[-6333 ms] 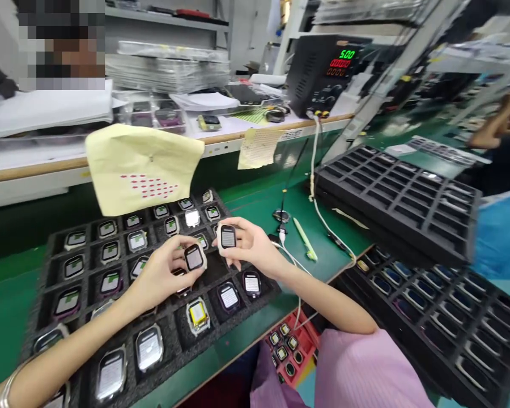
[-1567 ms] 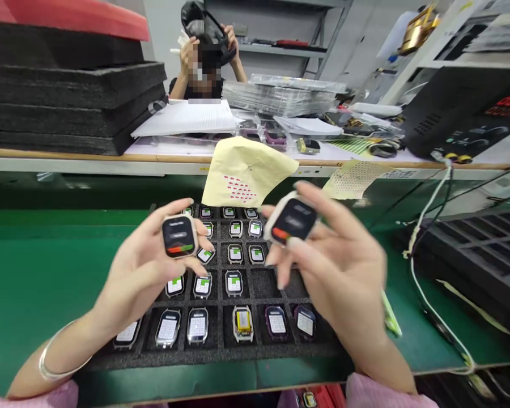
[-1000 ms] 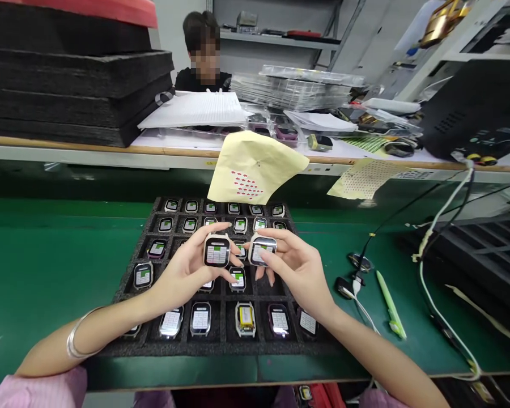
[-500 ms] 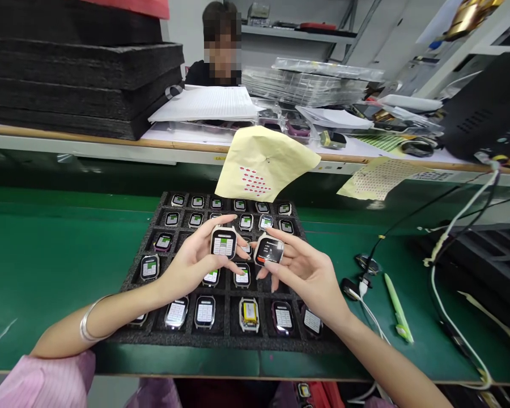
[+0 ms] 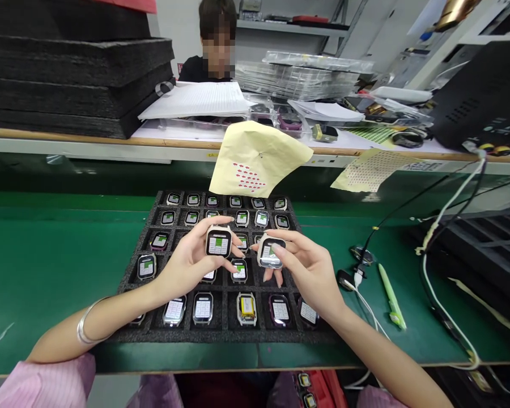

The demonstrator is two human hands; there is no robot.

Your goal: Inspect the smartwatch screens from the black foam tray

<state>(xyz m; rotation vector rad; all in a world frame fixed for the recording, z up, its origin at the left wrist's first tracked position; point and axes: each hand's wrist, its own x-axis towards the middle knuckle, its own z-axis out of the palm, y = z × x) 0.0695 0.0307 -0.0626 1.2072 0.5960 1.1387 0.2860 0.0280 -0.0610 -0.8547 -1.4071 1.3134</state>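
Black, grainy foam tray before you; above it, your left hand grips a pale-rimmed, rounded-square watch, and your right hand pinches a second watch, thumb over its glossy screen. Your step looks like tapping that screen; the next move calls for a steady grip. Beyond the tray hangs creased yellow paper.

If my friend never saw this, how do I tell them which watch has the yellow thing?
On the green table lies a black foam tray. In its nearest row, find the third watch from the right. It shows a yellow block, while the watches beside it show lit screens.
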